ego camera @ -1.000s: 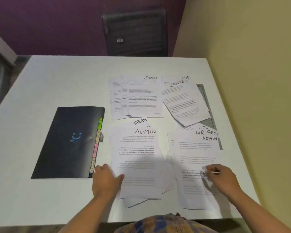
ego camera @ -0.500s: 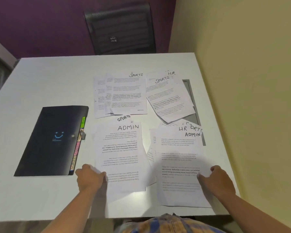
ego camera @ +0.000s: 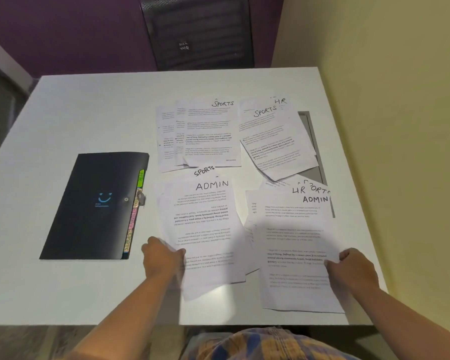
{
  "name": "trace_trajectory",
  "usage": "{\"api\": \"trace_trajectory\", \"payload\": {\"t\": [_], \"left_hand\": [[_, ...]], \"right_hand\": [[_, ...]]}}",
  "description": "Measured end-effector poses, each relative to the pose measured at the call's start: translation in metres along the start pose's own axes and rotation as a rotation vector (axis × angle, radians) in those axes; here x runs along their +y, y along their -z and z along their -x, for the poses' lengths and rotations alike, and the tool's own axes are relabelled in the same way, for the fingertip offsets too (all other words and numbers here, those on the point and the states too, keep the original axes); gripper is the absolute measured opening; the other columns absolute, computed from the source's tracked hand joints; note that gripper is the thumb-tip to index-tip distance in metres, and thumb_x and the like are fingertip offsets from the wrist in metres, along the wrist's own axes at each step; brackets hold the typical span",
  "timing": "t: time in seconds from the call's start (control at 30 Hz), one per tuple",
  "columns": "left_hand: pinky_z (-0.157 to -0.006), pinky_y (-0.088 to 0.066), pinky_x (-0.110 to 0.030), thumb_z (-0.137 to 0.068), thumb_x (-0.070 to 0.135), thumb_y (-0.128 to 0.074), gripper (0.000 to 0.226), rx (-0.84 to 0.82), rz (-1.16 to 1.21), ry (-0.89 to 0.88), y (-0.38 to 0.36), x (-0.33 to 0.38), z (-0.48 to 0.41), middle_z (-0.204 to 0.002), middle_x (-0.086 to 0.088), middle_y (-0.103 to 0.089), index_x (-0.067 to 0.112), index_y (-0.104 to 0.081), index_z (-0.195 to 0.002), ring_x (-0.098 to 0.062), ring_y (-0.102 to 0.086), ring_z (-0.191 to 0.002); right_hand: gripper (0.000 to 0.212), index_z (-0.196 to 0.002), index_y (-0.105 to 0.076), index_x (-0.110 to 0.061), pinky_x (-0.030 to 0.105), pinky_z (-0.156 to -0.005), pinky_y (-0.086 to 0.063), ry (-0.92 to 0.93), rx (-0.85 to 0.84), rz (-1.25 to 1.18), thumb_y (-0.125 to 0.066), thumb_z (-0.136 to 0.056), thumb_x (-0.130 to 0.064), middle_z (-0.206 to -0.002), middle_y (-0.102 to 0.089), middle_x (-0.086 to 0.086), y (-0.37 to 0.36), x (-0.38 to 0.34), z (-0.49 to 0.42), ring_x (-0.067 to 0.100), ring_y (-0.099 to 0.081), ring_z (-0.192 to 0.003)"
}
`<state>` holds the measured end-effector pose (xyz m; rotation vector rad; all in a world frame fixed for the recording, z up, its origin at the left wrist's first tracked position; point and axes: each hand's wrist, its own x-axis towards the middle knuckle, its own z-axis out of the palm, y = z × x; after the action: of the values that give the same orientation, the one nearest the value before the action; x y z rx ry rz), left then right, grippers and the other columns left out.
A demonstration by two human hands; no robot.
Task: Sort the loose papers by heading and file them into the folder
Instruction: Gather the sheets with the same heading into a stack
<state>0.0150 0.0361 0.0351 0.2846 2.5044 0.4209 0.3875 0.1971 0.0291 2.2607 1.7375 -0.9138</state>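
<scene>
A black folder with coloured index tabs lies shut on the left of the white table. Loose printed sheets with handwritten headings spread across the middle and right. Two far piles read SPORTS and SPORTS over HR. A near pile topped ADMIN has a SPORTS sheet under it. My left hand grips its lower left edge. Another ADMIN pile hides HR and SPORTS sheets. My right hand pinches that top sheet's right edge.
A dark mesh chair stands beyond the table's far edge against a purple wall. A yellow wall runs close along the table's right side. A grey strip lies under the right-hand papers. Bare tabletop shows at the far left.
My right hand slid from the middle of the right ADMIN sheet out to its right edge and now pinches it. My left hand stays at its pile's corner.
</scene>
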Motion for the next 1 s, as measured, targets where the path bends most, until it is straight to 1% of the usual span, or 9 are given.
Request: {"api": "trace_trajectory", "payload": {"t": [0.1, 0.17, 0.23, 0.37, 0.47, 0.6, 0.77, 0.87, 1.0], "left_hand": [[-0.063, -0.045, -0.029, -0.073, 0.014, -0.080, 0.044, -0.107, 0.088, 0.057, 0.004, 0.001, -0.005, -0.100, -0.010, -0.063, 0.007, -0.049, -0.103, -0.023, -0.058, -0.076], [-0.056, -0.050, -0.030, -0.067, 0.009, -0.077, 0.030, -0.151, 0.123, 0.068, 0.010, -0.001, -0.008, -0.086, -0.008, -0.068, 0.006, -0.057, -0.089, -0.020, -0.061, -0.066], [-0.055, -0.052, -0.030, -0.074, 0.018, -0.075, 0.016, -0.157, 0.123, 0.001, 0.014, -0.004, -0.010, -0.075, -0.004, -0.070, 0.011, -0.062, -0.078, -0.021, -0.064, -0.063], [-0.050, -0.036, -0.024, -0.088, 0.038, -0.068, 0.043, -0.112, 0.077, -0.127, 0.024, -0.016, -0.012, -0.058, 0.000, -0.058, 0.012, -0.047, -0.061, -0.019, -0.055, -0.052], [-0.051, -0.035, -0.026, -0.092, 0.042, -0.063, 0.050, -0.092, -0.053, -0.227, 0.032, -0.027, -0.017, -0.050, 0.000, -0.052, 0.013, -0.045, -0.055, -0.017, -0.049, -0.048], [-0.055, -0.048, -0.025, -0.097, 0.051, -0.047, 0.045, -0.084, -0.382, -0.389, 0.050, -0.023, -0.013, -0.064, 0.007, -0.064, 0.020, -0.065, -0.069, -0.012, -0.061, -0.060], [-0.059, -0.049, -0.025, -0.099, 0.052, -0.042, 0.041, -0.045, -0.510, -0.542, 0.068, -0.014, -0.019, -0.074, 0.008, -0.066, 0.025, -0.067, -0.080, -0.012, -0.060, -0.065], [-0.060, -0.049, -0.029, -0.101, 0.045, -0.043, 0.038, -0.024, -0.422, -0.601, 0.072, -0.015, -0.021, -0.070, 0.007, -0.064, 0.023, -0.065, -0.080, -0.014, -0.057, -0.063], [-0.053, -0.042, -0.025, -0.100, 0.032, -0.053, 0.025, -0.022, -0.063, -0.614, 0.077, -0.016, -0.021, -0.062, 0.014, -0.060, 0.027, -0.069, -0.082, -0.011, -0.056, -0.058]], "right_hand": [[0.010, -0.081, -0.060, -0.014, 0.027, -0.055, -0.042, -0.011, 0.053, -0.061, -0.067, -0.086, -0.019, -0.081, -0.064, 0.001, -0.001, -0.003, 0.006, 0.020, -0.059, -0.070], [0.021, -0.067, -0.058, -0.012, 0.027, -0.053, -0.039, 0.011, 0.098, -0.117, -0.063, -0.087, -0.015, -0.068, -0.063, 0.003, 0.002, -0.005, 0.009, 0.021, -0.057, -0.062], [0.032, -0.061, -0.052, -0.012, 0.027, -0.052, -0.034, 0.068, 0.153, -0.168, -0.064, -0.089, -0.015, -0.059, -0.057, 0.002, 0.009, -0.006, 0.014, 0.022, -0.051, -0.055], [0.008, -0.092, -0.068, -0.012, 0.032, -0.067, -0.043, 0.128, 0.263, -0.337, -0.068, -0.091, -0.020, -0.082, -0.066, 0.004, 0.023, -0.016, 0.034, 0.029, -0.060, -0.076], [0.006, -0.093, -0.066, -0.017, 0.034, -0.077, -0.047, 0.158, 0.266, -0.485, -0.070, -0.090, -0.020, -0.090, -0.068, 0.005, 0.030, -0.027, 0.046, 0.031, -0.062, -0.085], [0.012, -0.081, -0.068, -0.024, 0.009, -0.054, -0.046, 0.147, 0.236, -0.637, -0.073, -0.088, -0.016, -0.082, -0.070, -0.001, 0.030, -0.031, 0.056, 0.029, -0.065, -0.078], [0.008, -0.082, -0.072, -0.022, 0.010, -0.047, -0.041, 0.117, 0.206, -0.732, -0.073, -0.088, -0.018, -0.061, -0.066, -0.014, 0.031, -0.044, 0.061, 0.011, -0.058, -0.057], [0.009, -0.081, -0.071, -0.018, 0.008, -0.048, -0.042, 0.131, 0.204, -0.776, -0.072, -0.088, -0.015, -0.062, -0.069, -0.013, 0.035, -0.053, 0.065, -0.001, -0.057, -0.049], [0.012, -0.082, -0.072, -0.017, 0.008, -0.051, -0.051, 0.148, 0.166, -0.940, -0.069, -0.090, -0.009, -0.072, -0.076, -0.004, 0.047, -0.067, 0.069, -0.001, -0.064, -0.052]]}}
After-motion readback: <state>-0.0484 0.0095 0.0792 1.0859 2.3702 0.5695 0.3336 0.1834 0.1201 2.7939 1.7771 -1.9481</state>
